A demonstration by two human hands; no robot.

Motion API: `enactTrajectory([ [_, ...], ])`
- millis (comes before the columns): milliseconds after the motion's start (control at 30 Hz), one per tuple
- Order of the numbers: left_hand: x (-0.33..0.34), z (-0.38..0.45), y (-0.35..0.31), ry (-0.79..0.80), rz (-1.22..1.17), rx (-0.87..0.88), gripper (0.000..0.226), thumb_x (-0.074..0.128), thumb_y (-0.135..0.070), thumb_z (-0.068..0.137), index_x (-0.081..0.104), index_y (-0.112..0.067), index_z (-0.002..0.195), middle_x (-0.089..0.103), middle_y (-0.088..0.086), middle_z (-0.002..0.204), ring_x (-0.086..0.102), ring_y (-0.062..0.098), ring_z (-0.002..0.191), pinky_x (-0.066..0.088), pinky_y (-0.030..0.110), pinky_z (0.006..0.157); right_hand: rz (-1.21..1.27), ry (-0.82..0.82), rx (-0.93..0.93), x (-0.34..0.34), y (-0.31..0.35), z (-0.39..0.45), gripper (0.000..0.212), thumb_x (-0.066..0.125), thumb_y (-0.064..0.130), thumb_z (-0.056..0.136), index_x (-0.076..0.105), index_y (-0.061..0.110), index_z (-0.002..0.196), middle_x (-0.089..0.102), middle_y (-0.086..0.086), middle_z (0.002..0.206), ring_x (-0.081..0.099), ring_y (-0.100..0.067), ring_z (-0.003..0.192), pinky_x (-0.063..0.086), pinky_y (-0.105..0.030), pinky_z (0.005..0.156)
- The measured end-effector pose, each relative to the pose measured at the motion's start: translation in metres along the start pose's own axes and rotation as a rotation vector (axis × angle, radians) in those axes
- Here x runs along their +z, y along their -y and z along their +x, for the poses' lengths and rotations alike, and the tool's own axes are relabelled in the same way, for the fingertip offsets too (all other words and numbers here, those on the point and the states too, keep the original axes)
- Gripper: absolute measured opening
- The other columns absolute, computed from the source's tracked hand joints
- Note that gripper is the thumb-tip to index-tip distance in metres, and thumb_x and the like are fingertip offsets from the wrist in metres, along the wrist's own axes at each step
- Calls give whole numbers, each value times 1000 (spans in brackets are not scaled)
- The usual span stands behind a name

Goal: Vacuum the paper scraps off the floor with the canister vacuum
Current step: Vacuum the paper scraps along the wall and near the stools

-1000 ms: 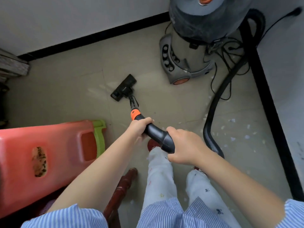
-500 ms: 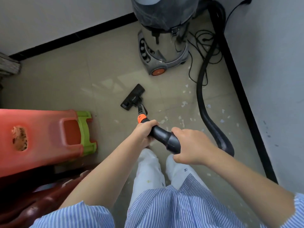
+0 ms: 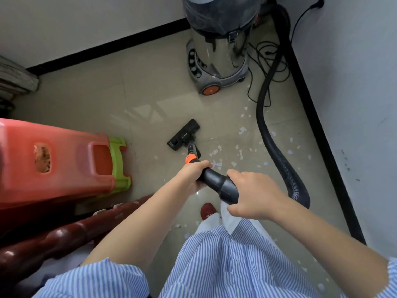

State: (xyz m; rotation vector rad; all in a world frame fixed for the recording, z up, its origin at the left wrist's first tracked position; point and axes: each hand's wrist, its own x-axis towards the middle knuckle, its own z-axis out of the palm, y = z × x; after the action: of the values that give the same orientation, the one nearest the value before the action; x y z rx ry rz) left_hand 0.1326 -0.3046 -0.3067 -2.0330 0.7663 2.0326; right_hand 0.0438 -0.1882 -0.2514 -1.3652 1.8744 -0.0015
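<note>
Hands [image 3: 194, 175] [image 3: 252, 195] — both grips clasp black wand [image 3: 219, 186] — white scraps [image 3: 238, 151] beside nozzle [image 3: 183, 134].

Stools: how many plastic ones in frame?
2. A red stool lies on its side at left; a green stool is nested against its right end, mostly hidden. Others could sit out of frame.

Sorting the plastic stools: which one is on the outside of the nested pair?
The red plastic stool; it lies on its side with the green plastic stool nested inside, only the green legs poking out.
</note>
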Motion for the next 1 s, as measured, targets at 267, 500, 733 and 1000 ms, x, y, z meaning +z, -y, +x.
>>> enactTrajectory([
  [267, -25, -15, 45, 47, -8, 2, 17, 56, -3, 89, 42, -8, 81, 47, 7, 75, 50, 16, 62, 47, 25, 58, -23, 10, 53, 38, 28, -33, 38, 62, 38, 74, 39, 20, 97, 51, 2, 86, 49, -21, 73, 28, -20, 48],
  [500, -31, -27, 80, 44, -48, 7, 25, 55, -1, 89, 37, -12, 75, 46, 7, 75, 49, 17, 63, 47, 26, 63, -46, 12, 61, 58, 37, -60, 37, 64, 36, 73, 37, 19, 93, 49, 2, 81, 49, -23, 71, 28, -23, 47],
  [733, -3, -41, 123, 18, -92, -10, 26, 56, -3, 88, 34, -9, 75, 46, 9, 76, 50, 19, 64, 49, 31, 66, -80, 10, 13, 74, 7, -97, 37, 63, 36, 74, 36, 21, 94, 47, 4, 82, 48, -21, 73, 28, -23, 48],
  [1000, 76, -53, 182, 0, -216, 74, 16, 56, -1, 88, 41, -6, 92, 48, 9, 76, 50, 18, 64, 46, 27, 58, -98, -18, -76, 85, -73, -156, 36, 62, 35, 75, 34, 20, 93, 47, 2, 84, 44, -21, 72, 28, -27, 50],
])
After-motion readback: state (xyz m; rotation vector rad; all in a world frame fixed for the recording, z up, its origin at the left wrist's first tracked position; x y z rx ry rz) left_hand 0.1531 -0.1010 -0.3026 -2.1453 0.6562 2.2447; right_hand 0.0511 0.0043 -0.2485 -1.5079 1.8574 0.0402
